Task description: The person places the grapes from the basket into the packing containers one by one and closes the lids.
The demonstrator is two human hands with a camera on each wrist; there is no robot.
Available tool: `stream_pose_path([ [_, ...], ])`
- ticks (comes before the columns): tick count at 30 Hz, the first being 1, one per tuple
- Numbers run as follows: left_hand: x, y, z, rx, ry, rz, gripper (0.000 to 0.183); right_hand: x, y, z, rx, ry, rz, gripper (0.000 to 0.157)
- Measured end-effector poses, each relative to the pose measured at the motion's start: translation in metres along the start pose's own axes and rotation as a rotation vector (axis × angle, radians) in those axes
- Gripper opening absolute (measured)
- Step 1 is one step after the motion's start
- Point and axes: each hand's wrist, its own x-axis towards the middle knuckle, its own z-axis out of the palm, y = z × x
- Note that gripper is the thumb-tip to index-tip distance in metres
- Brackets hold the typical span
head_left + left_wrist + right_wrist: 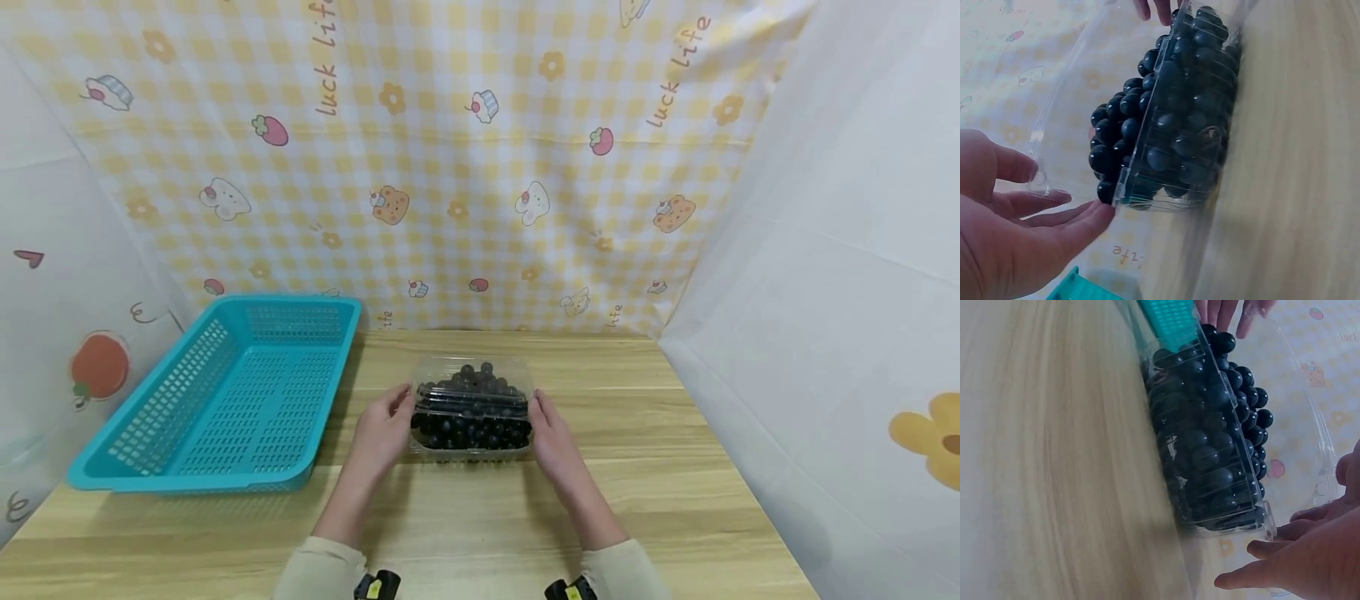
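Note:
A clear plastic clamshell box point(471, 452) stands on the wooden table, heaped with dark, round, grape-like fruit point(1125, 112). Its hinged clear lid point(1300, 369) is raised at an angle over the fruit. My left hand point(382, 429) is at the box's left side, pinching a corner of the lid between thumb and finger; some of its fingertips touch the box's rim. On the opposite side, my right hand point(553, 433) pinches the other lid corner, its lower fingers spread beside the box's end. The right palm is partly cut off in the right wrist view.
A turquoise plastic basket point(326, 417) with perforated walls stands at the left of the table point(480, 525). Behind hangs a yellow checked cloth point(450, 167) with printed cartoons. White sheets point(825, 292) close off both sides.

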Motion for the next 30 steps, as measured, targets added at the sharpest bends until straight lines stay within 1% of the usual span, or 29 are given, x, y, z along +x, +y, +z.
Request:
stream_pose_path([
  [3,-0.002,-0.004,0.003,-0.009,0.033,0.005,0.053,0.0,0.002,-0.001,-0.019,-0.006,-0.002,0.064],
  [6,-0.003,-0.007,0.008,-0.014,0.06,0.014,0.048,-0.001,0.004,-0.003,-0.026,-0.016,0.002,0.063],
  [9,-0.002,-0.012,0.011,-0.002,0.057,0.015,0.046,-0.001,0.005,-0.006,-0.03,-0.013,0.012,0.062],
  [13,-0.003,-0.016,0.013,0.087,0.042,0.037,0.048,-0.002,0.005,-0.008,-0.023,-0.007,0.013,0.063],
  [18,-0.004,-0.016,0.01,0.204,0.037,0.019,0.056,-0.002,0.007,-0.005,-0.072,0.007,0.014,0.067],
  [20,-0.004,-0.016,0.008,0.194,0.021,-0.009,0.059,-0.003,0.008,-0.003,-0.105,0.015,0.02,0.069],
  [23,-0.004,-0.017,0.004,0.17,0.01,-0.022,0.059,-0.003,0.007,0.0,-0.132,0.022,0.019,0.068],
  [25,-0.004,-0.018,0.001,0.134,-0.007,-0.027,0.061,-0.003,0.007,0.002,-0.132,0.018,0.019,0.066],
  [30,-0.001,-0.02,-0.004,0.127,-0.046,0.01,0.084,-0.002,0.007,0.006,-0.132,0.026,0.013,0.063],
])
